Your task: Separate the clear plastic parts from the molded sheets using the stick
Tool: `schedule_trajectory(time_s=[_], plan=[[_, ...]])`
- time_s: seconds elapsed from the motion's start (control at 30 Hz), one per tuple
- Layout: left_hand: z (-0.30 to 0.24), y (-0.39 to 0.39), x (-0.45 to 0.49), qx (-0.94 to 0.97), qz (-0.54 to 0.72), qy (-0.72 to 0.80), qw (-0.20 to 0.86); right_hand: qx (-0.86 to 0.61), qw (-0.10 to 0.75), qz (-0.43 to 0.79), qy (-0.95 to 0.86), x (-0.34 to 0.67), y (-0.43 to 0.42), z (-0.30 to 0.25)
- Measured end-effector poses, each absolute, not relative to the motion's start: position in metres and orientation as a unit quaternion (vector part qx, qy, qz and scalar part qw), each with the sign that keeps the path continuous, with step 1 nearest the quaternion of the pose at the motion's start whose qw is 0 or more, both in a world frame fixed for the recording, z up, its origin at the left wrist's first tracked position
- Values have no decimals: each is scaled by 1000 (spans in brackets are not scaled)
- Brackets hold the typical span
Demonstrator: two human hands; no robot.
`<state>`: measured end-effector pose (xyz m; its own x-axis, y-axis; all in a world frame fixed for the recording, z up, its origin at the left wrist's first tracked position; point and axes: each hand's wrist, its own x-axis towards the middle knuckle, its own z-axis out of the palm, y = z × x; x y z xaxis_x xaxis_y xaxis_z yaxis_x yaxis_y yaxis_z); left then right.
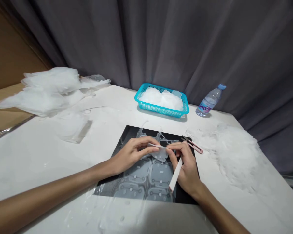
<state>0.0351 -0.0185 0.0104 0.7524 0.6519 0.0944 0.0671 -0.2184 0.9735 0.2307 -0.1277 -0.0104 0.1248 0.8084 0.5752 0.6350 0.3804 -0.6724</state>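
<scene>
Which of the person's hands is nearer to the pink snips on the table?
Right. The right hand, holding a white stick, lies just beside the pink snips, not touching them. The left hand, pinching a clear piece, is farther off across the black mat.

Your left hand (130, 152) pinches a clear plastic piece (161, 153) over the black mat (125, 136); your right hand (187, 169) grips a white stick (175, 175). Pink snips (194, 146) lie at two o'clock, a blue basket (158, 111) at twelve, a bottle (208, 102) at one.
</scene>
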Motion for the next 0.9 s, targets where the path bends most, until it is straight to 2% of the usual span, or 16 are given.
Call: schedule_trajectory(time_s=[0.23,0.4,0.63,0.77,0.9], plan=[[10,-19,34,764,260,232,543,-538,523,121,-650,231,-126,-20],[5,-20,36,736,273,236,572,-529,565,165,-611,231,-125,-24],[6,-20,34,765,278,255,523,-553,534,111,-630,231,-129,-12],[6,-19,34,795,292,222,483,-548,510,133,-649,226,-128,-8],[3,-18,35,788,297,215,494,-539,512,133,-655,223,-126,-7]])
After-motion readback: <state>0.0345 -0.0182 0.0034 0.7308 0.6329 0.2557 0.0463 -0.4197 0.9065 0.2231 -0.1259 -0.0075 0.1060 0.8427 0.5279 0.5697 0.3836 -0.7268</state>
